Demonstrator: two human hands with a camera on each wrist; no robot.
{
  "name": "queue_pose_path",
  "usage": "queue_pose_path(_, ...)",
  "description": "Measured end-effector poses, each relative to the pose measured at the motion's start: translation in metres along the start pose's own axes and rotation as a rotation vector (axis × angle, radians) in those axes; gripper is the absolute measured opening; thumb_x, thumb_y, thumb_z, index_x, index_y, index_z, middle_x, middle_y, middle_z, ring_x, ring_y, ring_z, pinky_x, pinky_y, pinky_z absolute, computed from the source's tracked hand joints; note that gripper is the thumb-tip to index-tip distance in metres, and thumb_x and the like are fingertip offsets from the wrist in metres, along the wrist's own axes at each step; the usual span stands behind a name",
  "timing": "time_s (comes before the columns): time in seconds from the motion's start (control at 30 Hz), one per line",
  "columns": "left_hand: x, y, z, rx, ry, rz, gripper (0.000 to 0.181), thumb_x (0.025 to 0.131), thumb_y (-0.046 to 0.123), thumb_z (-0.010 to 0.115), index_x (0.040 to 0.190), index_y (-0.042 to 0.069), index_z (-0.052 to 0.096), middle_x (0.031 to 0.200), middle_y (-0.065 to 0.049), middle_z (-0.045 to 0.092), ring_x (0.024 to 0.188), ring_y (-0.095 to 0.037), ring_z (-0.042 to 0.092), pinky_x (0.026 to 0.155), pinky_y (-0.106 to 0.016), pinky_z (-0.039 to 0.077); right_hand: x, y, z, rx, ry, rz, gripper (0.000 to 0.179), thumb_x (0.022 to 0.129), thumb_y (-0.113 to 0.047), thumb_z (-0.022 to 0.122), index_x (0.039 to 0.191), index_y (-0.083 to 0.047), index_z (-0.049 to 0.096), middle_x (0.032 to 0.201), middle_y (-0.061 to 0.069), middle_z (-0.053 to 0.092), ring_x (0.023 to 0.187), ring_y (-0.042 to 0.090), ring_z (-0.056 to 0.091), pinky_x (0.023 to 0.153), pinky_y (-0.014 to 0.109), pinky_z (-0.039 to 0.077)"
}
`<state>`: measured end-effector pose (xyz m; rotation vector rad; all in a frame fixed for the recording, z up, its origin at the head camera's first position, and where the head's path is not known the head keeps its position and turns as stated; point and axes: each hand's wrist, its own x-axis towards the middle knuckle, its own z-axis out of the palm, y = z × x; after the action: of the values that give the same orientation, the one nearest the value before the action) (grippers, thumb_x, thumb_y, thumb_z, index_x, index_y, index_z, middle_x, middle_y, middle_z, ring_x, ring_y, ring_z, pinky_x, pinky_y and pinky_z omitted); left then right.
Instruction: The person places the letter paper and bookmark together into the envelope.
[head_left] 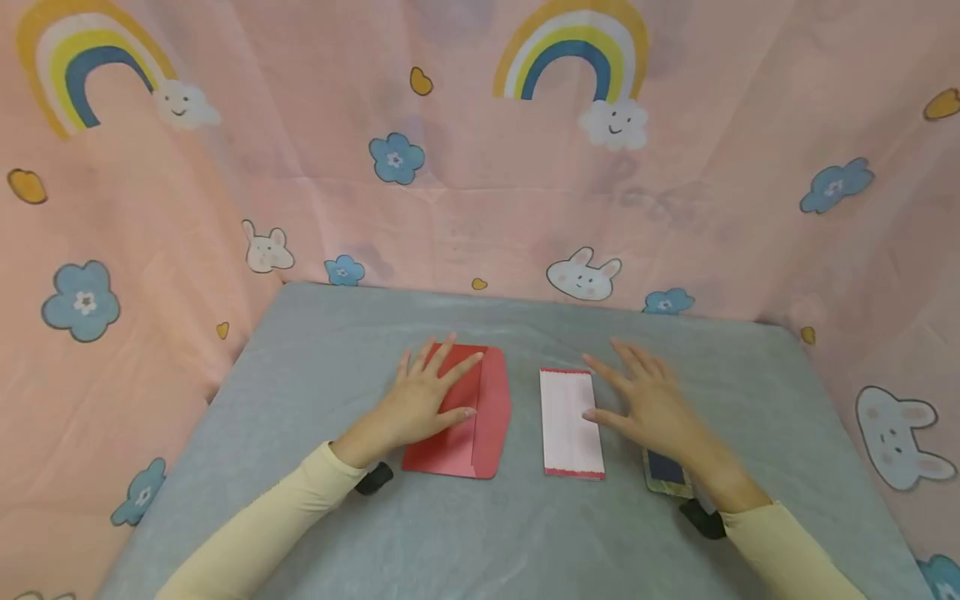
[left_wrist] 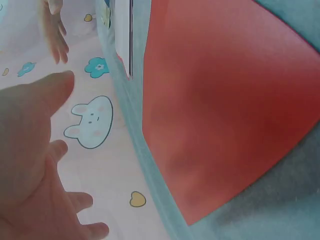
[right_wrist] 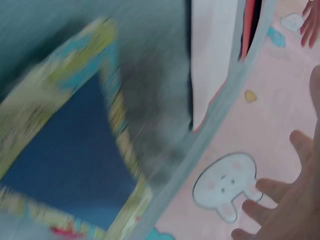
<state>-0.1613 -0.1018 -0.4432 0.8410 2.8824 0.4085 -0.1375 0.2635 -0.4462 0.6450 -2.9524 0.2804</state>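
Grey cloth [head_left: 450, 542], red open-flapped envelope [head_left: 462, 393]

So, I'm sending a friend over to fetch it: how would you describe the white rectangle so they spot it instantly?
Start at the grey-blue tabletop below the pink backdrop, with three things laid roughly in a row. The white rectangle is the middle one, between the red envelope and the dark-blue piece. It alone is white, with red strips along both short ends.

Soft light leaves faint shadows; the right hand [head_left: 651, 407] blurs slightly in the head view. The right wrist view smears the blue item [right_wrist: 75, 157], probably through motion.
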Motion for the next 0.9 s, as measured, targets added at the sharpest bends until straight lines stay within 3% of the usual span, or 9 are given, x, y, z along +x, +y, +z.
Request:
queue_pose_path(0.2, 0.002, 0.001, 0.008, -0.02, 0.01, -0.028, 0.081, 0.091, 0.053, 0.064, 0.157, 0.037, 0.02, 0.167, -0.014, 0.014, 0.152, -0.045, 0.015, 0.117, -0.071, 0.016, 0.015, -0.017, 0.006, 0.098, 0.004, 0.031, 0.078, 0.084, -0.057, 0.069, 0.151, -0.03, 0.04, 0.158, 0.024, 0.032, 0.144, 0.05, 0.029, 0.11, 0.073, 0.021)
queue_pose_path(0.57, 0.01, 0.0, 0.035, -0.067, -0.031, -0.103, 0.076, 0.092, 0.051, 0.063, 0.156, 0.035, 0.027, 0.166, -0.013, 0.017, 0.151, -0.046, 0.019, 0.114, -0.072, 0.021, 0.037, -0.045, 0.026, 0.162, -0.001, 0.044, 0.074, 0.084, -0.053, 0.071, 0.148, -0.026, 0.047, 0.157, 0.023, 0.035, 0.145, 0.046, 0.031, 0.116, 0.068, 0.021)
queue_pose_path(0.9, 0.011, 0.006, 0.043, -0.05, -0.085, -0.138, 0.074, 0.091, 0.053, 0.062, 0.155, 0.035, 0.03, 0.167, -0.013, 0.015, 0.151, -0.047, 0.017, 0.112, -0.07, 0.028, 0.05, -0.067, 0.045, 0.194, -0.026, 0.048, 0.071, 0.085, -0.054, 0.07, 0.147, -0.026, 0.049, 0.154, 0.022, 0.041, 0.144, 0.044, 0.035, 0.115, 0.068, 0.024)
